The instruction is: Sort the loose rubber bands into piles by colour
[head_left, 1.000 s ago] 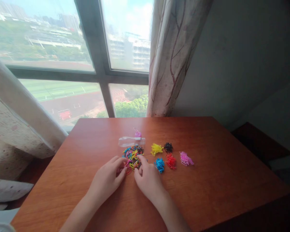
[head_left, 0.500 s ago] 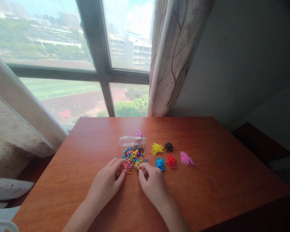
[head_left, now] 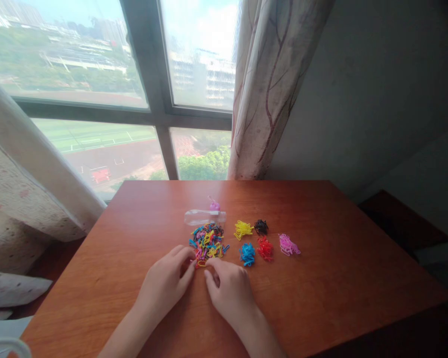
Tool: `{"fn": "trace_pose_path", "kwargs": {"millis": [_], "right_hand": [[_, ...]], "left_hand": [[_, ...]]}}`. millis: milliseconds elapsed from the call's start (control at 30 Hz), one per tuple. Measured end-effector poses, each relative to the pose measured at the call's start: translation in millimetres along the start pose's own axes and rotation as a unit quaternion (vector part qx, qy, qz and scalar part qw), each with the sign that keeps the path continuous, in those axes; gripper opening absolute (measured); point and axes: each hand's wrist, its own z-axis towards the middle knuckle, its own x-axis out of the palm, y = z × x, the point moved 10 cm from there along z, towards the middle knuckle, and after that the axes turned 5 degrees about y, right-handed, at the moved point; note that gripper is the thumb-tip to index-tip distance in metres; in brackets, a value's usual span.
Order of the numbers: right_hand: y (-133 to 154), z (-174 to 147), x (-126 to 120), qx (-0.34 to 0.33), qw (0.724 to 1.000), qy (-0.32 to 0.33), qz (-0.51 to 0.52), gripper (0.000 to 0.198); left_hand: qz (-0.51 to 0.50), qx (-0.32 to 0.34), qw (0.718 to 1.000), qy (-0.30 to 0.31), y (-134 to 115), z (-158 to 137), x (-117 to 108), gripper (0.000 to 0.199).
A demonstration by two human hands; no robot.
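A mixed pile of small coloured rubber bands (head_left: pixel 208 239) lies on the table in front of me. My left hand (head_left: pixel 168 276) rests at the pile's near left edge, thumb and index finger pinched on a pinkish-red rubber band (head_left: pixel 192 262), mostly covered by the fingertips. At the near edge, my right hand (head_left: pixel 229 286) has its index finger reaching to a yellow rubber band (head_left: pixel 201 264). A gap shows between its thumb and index finger, and I see nothing held there.
Sorted heaps lie right of the pile: yellow bands (head_left: pixel 243 229), black bands (head_left: pixel 261 227), blue bands (head_left: pixel 247 254), red bands (head_left: pixel 265 248) and pink bands (head_left: pixel 289 244). Behind the pile are a clear plastic bottle (head_left: pixel 199 217) on its side and a purple cap (head_left: pixel 214 205).
My right hand has shifted left and slightly nearer to me, toward the left hand, its thumb and index finger now further apart. The left hand stays nearly in place.
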Motion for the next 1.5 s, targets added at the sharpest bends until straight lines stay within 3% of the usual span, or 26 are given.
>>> {"fn": "trace_pose_path", "kwargs": {"millis": [200,433,633,733,800,967,1067,1233,1367,1500], "right_hand": [[8,8,7,-0.015,0.998,0.016,-0.065,0.012],[9,4,5,-0.023,0.997,-0.015,-0.067,0.014],[-16,7,-44,0.014,0.994,-0.111,-0.022,0.018],[-27,11,-60,0.036,0.993,-0.114,-0.025,0.017],[-20,12,-54,0.021,0.996,-0.075,-0.035,0.015],[8,7,-8,-0.025,0.997,0.037,-0.069,0.01],[10,9,7,-0.017,0.994,0.044,-0.095,0.01],[7,12,10,-0.015,0.993,0.03,-0.114,0.012],[5,9,-7,-0.018,0.996,0.001,-0.087,0.014],[-22,15,-49,0.025,0.995,-0.061,-0.081,0.015]], "left_hand": [[-0.001,-0.003,1.0,-0.002,2,0,0,0.016],[-0.002,-0.012,1.0,0.013,3,1,3,0.016],[-0.005,-0.007,1.0,0.014,2,1,2,0.015],[-0.006,-0.008,1.0,0.014,2,0,2,0.016],[-0.008,-0.01,1.0,0.016,3,0,3,0.016],[-0.019,-0.006,1.0,0.009,2,0,2,0.016],[-0.017,-0.002,1.0,0.008,2,1,1,0.016],[-0.007,-0.001,1.0,0.01,1,1,2,0.016],[-0.005,-0.009,1.0,0.014,3,0,2,0.016],[-0.001,-0.01,1.0,0.018,2,1,2,0.016]]}}
